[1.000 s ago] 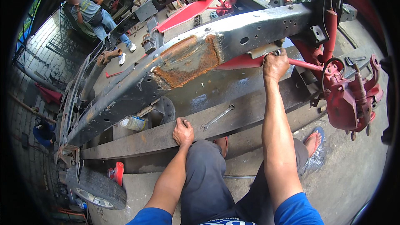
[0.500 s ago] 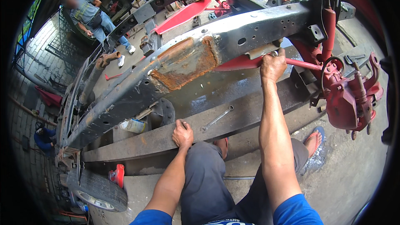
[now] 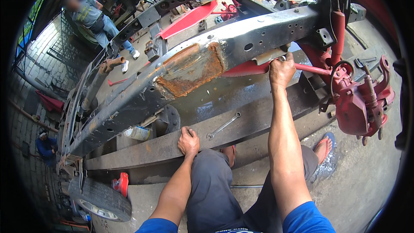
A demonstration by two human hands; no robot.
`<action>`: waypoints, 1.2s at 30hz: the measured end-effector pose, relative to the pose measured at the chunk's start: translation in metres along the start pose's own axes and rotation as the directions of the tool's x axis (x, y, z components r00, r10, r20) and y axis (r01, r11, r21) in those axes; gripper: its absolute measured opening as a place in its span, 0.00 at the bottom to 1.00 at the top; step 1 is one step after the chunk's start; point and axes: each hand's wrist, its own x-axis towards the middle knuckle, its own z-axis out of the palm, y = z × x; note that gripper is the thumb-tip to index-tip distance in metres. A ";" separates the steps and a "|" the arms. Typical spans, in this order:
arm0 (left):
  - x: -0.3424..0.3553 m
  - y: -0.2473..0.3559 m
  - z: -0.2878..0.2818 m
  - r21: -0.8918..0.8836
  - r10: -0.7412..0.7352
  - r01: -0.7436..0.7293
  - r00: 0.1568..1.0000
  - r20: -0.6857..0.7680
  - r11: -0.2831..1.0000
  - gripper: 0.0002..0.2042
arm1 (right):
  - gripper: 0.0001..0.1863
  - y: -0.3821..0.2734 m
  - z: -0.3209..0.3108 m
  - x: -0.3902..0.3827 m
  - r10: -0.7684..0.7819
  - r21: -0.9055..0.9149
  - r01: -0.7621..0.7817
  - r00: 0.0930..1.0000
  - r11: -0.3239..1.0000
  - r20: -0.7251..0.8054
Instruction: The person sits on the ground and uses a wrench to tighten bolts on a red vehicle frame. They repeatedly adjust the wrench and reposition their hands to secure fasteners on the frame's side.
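Note:
My right hand [image 3: 282,71] is closed just under the long black chassis rail [image 3: 271,31], beside a tan metal bracket [image 3: 269,55]. A small round metal end shows at its fingers; what they grip is mostly hidden. Lower down, my left hand [image 3: 189,141] rests with curled fingers on a grey steel beam [image 3: 254,113]; whether it holds anything is hidden. Between the hands, a combination wrench [image 3: 223,126] lies on the beam. A rusty, stripped patch [image 3: 189,71] marks the rail's side. The red arm [image 3: 248,69] runs beneath the rail, near my right hand.
At right stands a red wheel hub assembly [image 3: 355,108] with a red shock absorber [image 3: 339,36]. A tyre [image 3: 101,196] and a red jack stand [image 3: 122,184] are at lower left. One person [image 3: 92,17] stands beyond the rail; another [image 3: 45,146] is at far left.
Both hands stay nearly in place, the right one still at the bracket. The person beyond the rail has shifted posture slightly. The view has moved a little.

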 end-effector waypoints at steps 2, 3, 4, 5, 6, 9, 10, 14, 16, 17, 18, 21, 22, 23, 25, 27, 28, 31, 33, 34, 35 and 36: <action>0.000 0.000 0.000 0.000 -0.001 0.001 1.000 -0.003 1.000 0.10 | 0.11 -0.001 0.000 -0.001 0.032 -0.049 -0.033 0.999 0.998 -0.022; 0.000 0.000 0.001 0.002 0.003 -0.003 1.000 -0.014 1.000 0.10 | 0.11 -0.002 -0.001 -0.001 0.031 -0.050 -0.032 0.999 0.998 -0.030; 0.000 0.000 0.001 -0.009 -0.004 0.004 1.000 -0.012 1.000 0.10 | 0.11 -0.002 -0.002 -0.002 0.025 -0.055 -0.027 0.999 0.998 -0.027; 0.000 0.000 0.001 -0.019 -0.009 0.009 1.000 -0.016 1.000 0.10 | 0.11 -0.003 -0.002 -0.002 0.019 -0.010 -0.019 0.999 1.000 -0.029; 0.000 0.000 0.002 -0.030 -0.013 0.012 1.000 -0.023 0.999 0.09 | 0.11 -0.003 -0.003 -0.002 0.007 0.037 -0.006 1.000 0.999 -0.022; 0.000 0.001 0.002 -0.017 -0.018 0.018 1.000 -0.022 1.000 0.09 | 0.11 -0.003 -0.003 -0.002 -0.022 0.078 0.021 1.000 0.997 0.016; 0.001 0.001 0.002 -0.029 -0.006 0.005 1.000 -0.029 1.000 0.09 | 0.11 -0.002 -0.003 -0.002 -0.038 0.076 0.038 0.999 0.996 0.000; 0.001 -0.001 0.001 -0.011 -0.005 0.005 1.000 -0.003 1.000 0.10 | 0.10 -0.001 0.000 -0.004 0.021 0.028 -0.019 0.998 0.999 -0.057; 0.000 -0.002 0.001 -0.011 -0.001 0.001 1.000 0.002 1.000 0.10 | 0.10 -0.001 -0.001 -0.005 0.017 0.004 -0.017 0.999 1.000 -0.045; 0.000 -0.002 0.001 -0.020 0.004 -0.004 1.000 -0.008 1.000 0.10 | 0.12 -0.001 -0.002 -0.005 0.015 -0.036 -0.017 0.999 0.999 -0.044; 0.000 -0.002 0.001 -0.038 0.009 -0.010 1.000 -0.029 0.999 0.10 | 0.16 -0.002 -0.002 -0.005 -0.024 -0.084 0.020 0.999 0.996 -0.041; 0.001 -0.001 -0.001 -0.025 -0.035 0.035 0.999 0.003 0.999 0.11 | 0.16 -0.003 -0.007 -0.003 -0.070 0.094 0.063 0.995 0.994 0.074; 0.002 0.000 -0.002 -0.046 -0.048 0.048 0.999 0.011 0.998 0.11 | 0.13 -0.003 -0.007 -0.003 -0.099 0.104 0.092 0.993 0.990 0.061; 0.001 0.000 -0.003 -0.059 -0.045 0.046 0.999 0.010 0.997 0.12 | 0.12 -0.004 -0.006 -0.002 -0.079 0.064 0.078 0.997 0.995 0.023; 0.003 0.000 -0.005 -0.068 -0.045 0.046 0.999 0.022 0.997 0.12 | 0.11 -0.004 -0.005 -0.003 -0.031 0.001 0.031 0.999 1.000 -0.011; 0.002 -0.001 -0.007 -0.050 -0.061 0.064 0.996 0.063 0.997 0.12 | 0.12 -0.002 -0.005 -0.005 -0.026 -0.001 0.026 1.000 1.000 -0.017; 0.002 -0.001 -0.007 -0.066 -0.050 0.053 0.998 0.049 0.996 0.12 | 0.13 0.000 -0.005 -0.005 -0.030 0.021 0.030 1.000 0.999 -0.009; 0.002 -0.004 -0.006 -0.052 -0.052 0.056 0.996 0.074 0.997 0.13 | 0.14 0.006 -0.010 -0.005 -0.131 -0.034 0.131 0.991 0.991 -0.012; 0.002 -0.005 -0.005 -0.081 -0.037 0.042 0.997 0.061 0.996 0.12 | 0.14 0.009 -0.011 -0.001 -0.161 -0.108 0.161 0.987 0.981 0.011; 0.002 -0.006 -0.005 -0.080 -0.033 0.038 0.997 0.063 0.996 0.12 | 0.15 0.011 -0.012 0.002 -0.168 -0.133 0.172 0.985 0.976 0.039; 0.003 -0.006 -0.006 -0.115 -0.035 0.041 0.998 0.049 0.993 0.12 | 0.15 0.011 -0.010 0.004 -0.181 -0.163 0.186 0.983 0.969 0.043; 0.003 -0.007 -0.007 -0.136 -0.038 0.044 0.998 0.050 0.990 0.12 | 0.15 0.012 -0.011 0.006 -0.200 -0.193 0.205 0.979 0.960 0.043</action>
